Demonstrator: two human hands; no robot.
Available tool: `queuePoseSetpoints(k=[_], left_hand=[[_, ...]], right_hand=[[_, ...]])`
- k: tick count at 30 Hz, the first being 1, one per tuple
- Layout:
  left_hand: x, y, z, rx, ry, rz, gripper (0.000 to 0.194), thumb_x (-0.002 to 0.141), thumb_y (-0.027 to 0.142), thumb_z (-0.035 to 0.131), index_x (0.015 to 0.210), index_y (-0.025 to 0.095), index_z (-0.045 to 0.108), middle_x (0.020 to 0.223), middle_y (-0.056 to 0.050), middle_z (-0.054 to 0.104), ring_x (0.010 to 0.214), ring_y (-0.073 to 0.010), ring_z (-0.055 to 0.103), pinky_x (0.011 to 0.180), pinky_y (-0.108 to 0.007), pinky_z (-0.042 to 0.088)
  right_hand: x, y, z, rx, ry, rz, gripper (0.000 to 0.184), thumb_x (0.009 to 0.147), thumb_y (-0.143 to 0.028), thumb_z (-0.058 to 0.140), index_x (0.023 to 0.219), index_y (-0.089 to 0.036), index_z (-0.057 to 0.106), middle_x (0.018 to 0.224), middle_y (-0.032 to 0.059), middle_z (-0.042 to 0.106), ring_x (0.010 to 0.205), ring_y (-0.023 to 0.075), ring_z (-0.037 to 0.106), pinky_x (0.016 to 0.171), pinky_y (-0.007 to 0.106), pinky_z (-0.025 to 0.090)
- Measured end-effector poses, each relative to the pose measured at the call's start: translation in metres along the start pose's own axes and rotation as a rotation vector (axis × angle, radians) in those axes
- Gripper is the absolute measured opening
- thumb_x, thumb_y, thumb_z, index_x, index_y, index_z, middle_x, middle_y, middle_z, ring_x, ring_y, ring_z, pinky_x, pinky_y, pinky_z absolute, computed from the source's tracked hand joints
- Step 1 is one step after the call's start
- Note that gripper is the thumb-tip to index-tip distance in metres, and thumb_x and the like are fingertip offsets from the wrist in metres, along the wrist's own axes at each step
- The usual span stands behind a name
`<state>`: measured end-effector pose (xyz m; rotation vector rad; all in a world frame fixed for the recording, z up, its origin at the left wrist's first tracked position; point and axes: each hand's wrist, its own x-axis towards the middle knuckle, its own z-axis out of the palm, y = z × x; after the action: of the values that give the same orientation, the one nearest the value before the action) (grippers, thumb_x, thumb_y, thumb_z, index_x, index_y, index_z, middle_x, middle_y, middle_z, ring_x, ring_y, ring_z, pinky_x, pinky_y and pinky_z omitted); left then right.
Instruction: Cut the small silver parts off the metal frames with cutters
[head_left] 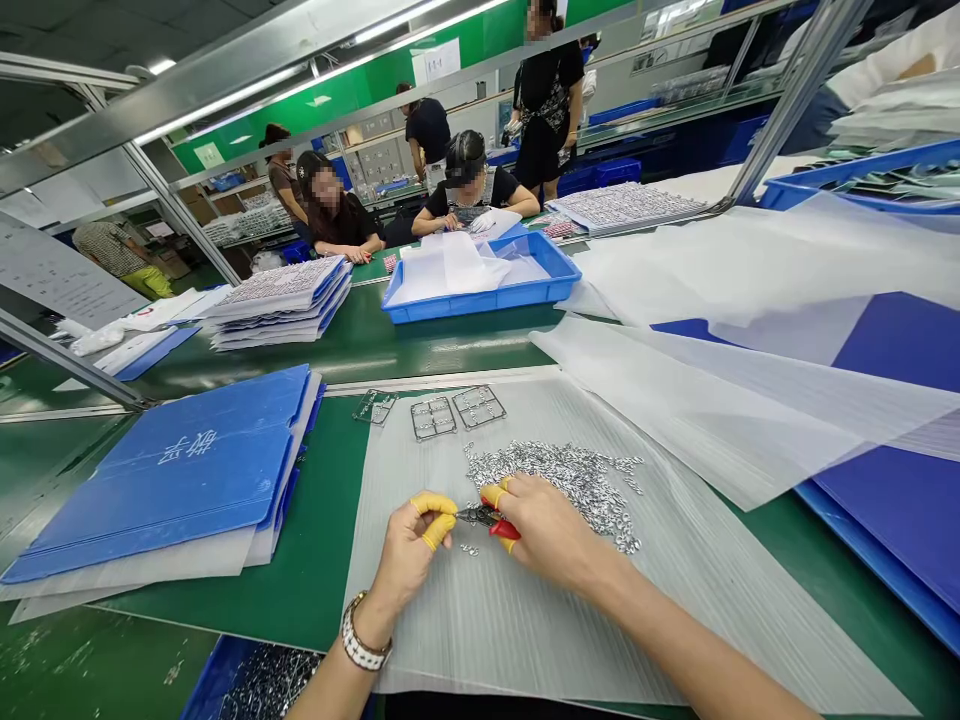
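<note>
My right hand, with yellow finger cots, is closed around red-handled pliers. Their dark jaws point left and meet the fingertips of my left hand. That hand also wears yellow finger cots, and its thumb and forefinger are pinched together; whatever sits between them is too small to make out. Just beyond the pliers spreads a pile of small shiny metal pieces. A few loose metal pieces lie below the jaws. Under it all is a white foam sheet.
Flat metal frames lie at the sheet's far edge. Stacked blue boards stand left; translucent sheets cover the right. A blue tray stands ahead, with co-workers beyond. A blue bin of metal parts sits below left.
</note>
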<state>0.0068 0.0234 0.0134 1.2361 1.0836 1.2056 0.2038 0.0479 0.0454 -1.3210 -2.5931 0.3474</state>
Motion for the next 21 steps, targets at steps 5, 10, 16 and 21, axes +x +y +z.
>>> queuePoseSetpoints(k=[5,10,16,21], left_hand=[[0.001,-0.001,0.002,-0.063,0.027,-0.093,0.016,0.076,0.032,0.068,0.081,0.017,0.065,0.071,0.000,0.065,0.051,-0.0081,0.053,0.056,-0.024,0.044],[0.008,-0.006,0.010,-0.029,0.051,-0.150,0.020,0.075,0.033,0.068,0.082,0.016,0.062,0.075,-0.003,0.068,0.052,-0.0089,0.054,0.053,-0.023,0.044],[0.038,-0.008,0.025,0.537,-0.079,0.041,0.025,0.086,0.031,0.050,0.099,0.016,0.066,0.084,-0.007,0.070,0.063,-0.0140,0.062,0.060,-0.027,0.051],[0.101,0.008,0.023,0.894,-0.076,0.176,0.022,0.084,0.022,0.051,0.097,0.019,0.068,0.098,-0.007,0.069,0.082,-0.0180,0.062,0.077,-0.032,0.049]], right_hand=[[-0.004,0.006,0.004,0.072,0.074,0.045,0.025,0.074,-0.012,0.057,0.097,-0.019,0.064,0.078,0.0055,0.064,0.076,0.0208,0.058,0.065,0.028,0.039],[-0.013,0.019,0.005,0.375,0.250,0.193,0.025,0.078,-0.025,0.055,0.102,-0.021,0.062,0.083,0.0043,0.067,0.074,0.0195,0.061,0.066,0.031,0.046],[-0.025,0.036,0.003,0.993,0.458,0.291,0.034,0.084,-0.043,0.050,0.108,-0.020,0.058,0.091,0.0067,0.067,0.081,0.0201,0.064,0.072,0.033,0.052],[-0.034,0.047,0.011,1.158,0.572,0.254,0.044,0.088,-0.047,0.049,0.124,-0.021,0.051,0.104,0.0084,0.066,0.096,0.0206,0.063,0.087,0.035,0.050]])
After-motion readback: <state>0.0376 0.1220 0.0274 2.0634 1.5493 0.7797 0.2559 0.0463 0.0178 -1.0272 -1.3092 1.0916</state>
